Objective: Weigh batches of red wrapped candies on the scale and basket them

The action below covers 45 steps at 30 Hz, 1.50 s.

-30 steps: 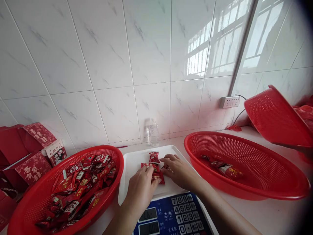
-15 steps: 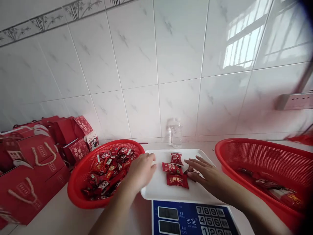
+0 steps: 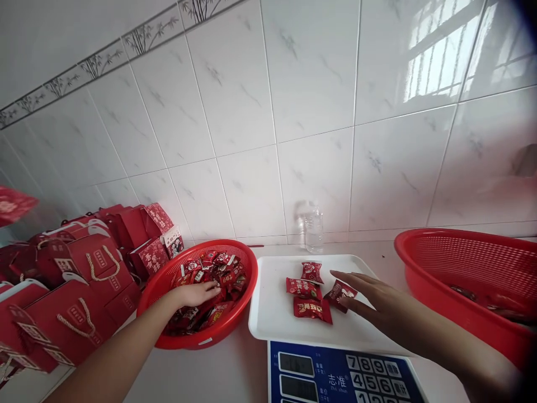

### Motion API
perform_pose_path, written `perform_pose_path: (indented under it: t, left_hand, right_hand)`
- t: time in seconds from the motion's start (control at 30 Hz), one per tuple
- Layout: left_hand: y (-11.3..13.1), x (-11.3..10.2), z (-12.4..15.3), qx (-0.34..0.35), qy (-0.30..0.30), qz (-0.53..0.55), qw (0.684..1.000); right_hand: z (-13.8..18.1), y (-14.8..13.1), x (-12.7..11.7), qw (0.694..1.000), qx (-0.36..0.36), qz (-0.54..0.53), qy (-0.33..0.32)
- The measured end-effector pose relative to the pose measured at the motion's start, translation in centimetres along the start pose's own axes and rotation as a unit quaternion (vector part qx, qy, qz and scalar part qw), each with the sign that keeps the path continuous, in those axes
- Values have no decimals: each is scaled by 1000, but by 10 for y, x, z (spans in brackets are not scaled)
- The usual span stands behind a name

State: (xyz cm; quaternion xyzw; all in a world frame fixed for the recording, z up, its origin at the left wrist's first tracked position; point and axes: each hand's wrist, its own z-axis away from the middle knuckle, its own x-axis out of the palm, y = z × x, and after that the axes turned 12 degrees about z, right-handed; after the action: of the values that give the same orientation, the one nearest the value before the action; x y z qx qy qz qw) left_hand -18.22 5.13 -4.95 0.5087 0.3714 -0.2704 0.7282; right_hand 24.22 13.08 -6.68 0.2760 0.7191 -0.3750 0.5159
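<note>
My left hand [image 3: 196, 294] reaches over the red plastic basket [image 3: 251, 280] at the left, its fingers stretched out on the wrapped sweets [image 3: 222, 277] inside. No sweet shows lifted in it. My right hand [image 3: 369, 294] is open above the right part of the white scale tray [image 3: 272, 324]. Its thumb is close to a dark red sweet packet [image 3: 339, 294], and I cannot tell whether they touch. Beside that packet lie a small red packet [image 3: 311, 272], a red packet with white print [image 3: 302, 287] and one with gold print [image 3: 312, 309].
The blue scale panel [image 3: 331, 382] is at the tray's front. A second red basket [image 3: 423, 268] with some packets stands right. Red gift bags [image 3: 79, 308] crowd the left. A clear bottle [image 3: 314, 228] stands by the tiled wall. A red patterned item [image 3: 14, 204] shows at the left edge.
My left hand has gone from the tray's left edge into the left basket. My right hand has shifted slightly off the dark red packet, which shows more. The view has turned a little left.
</note>
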Motion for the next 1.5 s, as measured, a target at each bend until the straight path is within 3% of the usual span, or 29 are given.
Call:
perform_pose_path:
  t: [0.17,0.37,0.53,0.77,0.93,1.1,1.27,1.5]
  left_hand:
    - [-10,7,-12,-16,-64,-25,997]
    - [-21,10,-20,2,-49,-32,998]
    - [-5,17,-37,73,15,-45,996]
    - [19,33,-48,74,-24,-103,992]
    - [19,7,-32,8,-75,-98,992]
    - [-3,-6,3,-52,-118,-127,983]
    - [-17,0,25,-50,-134,-130,981]
    - [-5,-2,34,-16,-151,-86,985]
  right_hand:
    - [5,-5,-9,1000,-15,11,-24]
    - [7,-7,-10,1000,-18,16,-17]
    - [6,-5,-5,999,-27,22,5]
    - [7,-5,-3,999,-49,10,-8]
    - [7,0,-4,999,-36,41,-1]
    - [9,3,-5,998,-33,52,-2]
    - [12,4,-4,997,-39,61,22]
    - [11,-2,-5,998,-37,48,30]
